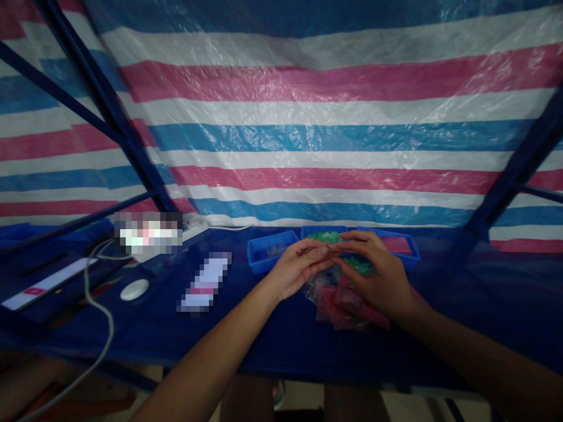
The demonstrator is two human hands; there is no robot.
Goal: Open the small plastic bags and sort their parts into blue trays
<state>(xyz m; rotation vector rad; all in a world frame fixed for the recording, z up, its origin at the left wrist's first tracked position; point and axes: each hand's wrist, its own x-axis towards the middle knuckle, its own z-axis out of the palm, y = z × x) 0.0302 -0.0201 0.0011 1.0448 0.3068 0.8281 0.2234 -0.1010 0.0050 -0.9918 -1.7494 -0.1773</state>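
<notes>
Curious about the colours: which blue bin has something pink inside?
The rightmost blue bin: a pink item lies inside, while the leftmost bin and middle bin show no pink.

Upper limbs, one pair. Left grip [304, 266]: bare hand; slim fingers, narrow wrist. Left forearm [215, 354]: uncovered along the length shown, smooth in outline, widened toward the elbow. Right grip [373, 272]: bare hand; long fingers, broad rounded back. Right forearm [479, 351]: likewise uncovered as far as it is shown. Lower limbs: below the near edge of the table [281, 346], two legs [248, 398] are partly seen; any covering is obscured by shadow.
</notes>
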